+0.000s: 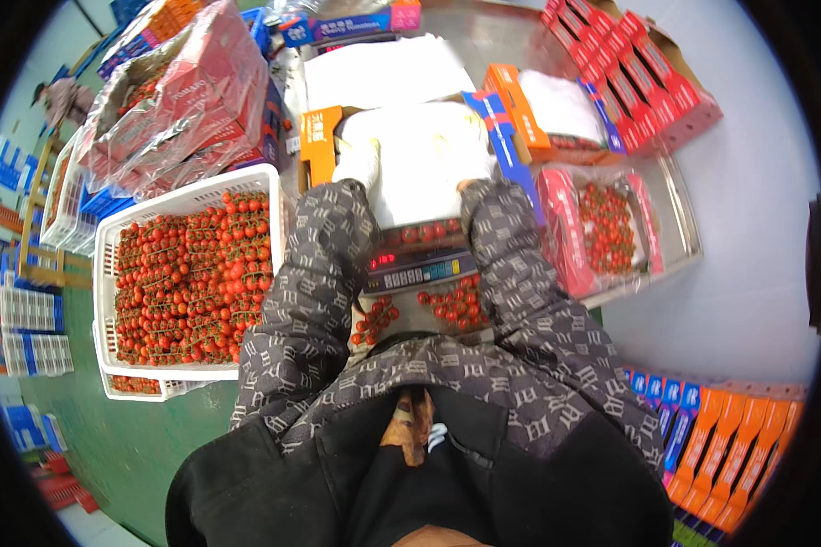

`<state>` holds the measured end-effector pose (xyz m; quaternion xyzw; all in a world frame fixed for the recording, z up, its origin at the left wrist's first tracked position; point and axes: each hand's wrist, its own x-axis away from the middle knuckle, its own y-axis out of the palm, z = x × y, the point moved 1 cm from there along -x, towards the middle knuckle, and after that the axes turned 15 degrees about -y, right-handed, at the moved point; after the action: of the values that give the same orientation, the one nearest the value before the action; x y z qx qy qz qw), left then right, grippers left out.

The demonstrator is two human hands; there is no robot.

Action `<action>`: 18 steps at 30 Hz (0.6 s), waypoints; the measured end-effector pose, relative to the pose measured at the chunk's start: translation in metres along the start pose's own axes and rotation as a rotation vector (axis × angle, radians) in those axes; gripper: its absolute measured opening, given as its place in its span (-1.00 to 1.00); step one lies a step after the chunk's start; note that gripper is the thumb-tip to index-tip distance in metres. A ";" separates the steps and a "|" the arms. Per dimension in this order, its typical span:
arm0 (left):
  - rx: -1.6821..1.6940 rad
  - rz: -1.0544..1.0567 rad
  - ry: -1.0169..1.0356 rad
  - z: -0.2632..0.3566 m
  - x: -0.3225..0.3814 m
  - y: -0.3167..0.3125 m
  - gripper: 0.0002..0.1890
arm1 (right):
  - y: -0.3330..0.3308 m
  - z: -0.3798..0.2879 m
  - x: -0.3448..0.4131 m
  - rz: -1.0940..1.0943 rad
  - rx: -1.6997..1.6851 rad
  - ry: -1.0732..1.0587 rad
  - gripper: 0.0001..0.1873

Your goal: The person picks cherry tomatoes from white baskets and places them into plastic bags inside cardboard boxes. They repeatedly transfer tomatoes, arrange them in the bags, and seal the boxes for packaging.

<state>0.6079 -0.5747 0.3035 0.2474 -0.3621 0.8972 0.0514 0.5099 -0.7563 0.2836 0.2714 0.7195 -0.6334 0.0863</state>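
A printed carton with an orange end panel (320, 147) and a blue end panel (513, 161) stands in front of me. A white sheet (414, 184) covers most of its contents, and red tomatoes (424, 233) show along the near side. My left hand (357, 164), in a pale glove, rests on the sheet's left part. On the right part lies my right hand (466, 156), also gloved. Glare blends both gloves into the white, so their grip is unclear. Just below the carton is a digital scale (417, 271) with a lit red display.
Cherry tomatoes on the vine (455, 302) lie before the scale. A white crate (188, 198) of tomatoes stands left, near plastic-wrapped red cartons (205, 102). To the right are a lined carton (561, 109), a pink tomato box (564, 232) and stacked red cartons (629, 75).
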 end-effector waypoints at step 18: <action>0.560 -0.244 0.226 -0.071 -0.045 -0.100 -0.65 | -0.074 0.139 -0.004 -0.221 -0.308 0.123 -0.44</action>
<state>0.6451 -0.4495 0.3010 0.1923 -0.0610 0.9710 0.1281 0.4456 -0.8947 0.3235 0.2128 0.8371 -0.5037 0.0126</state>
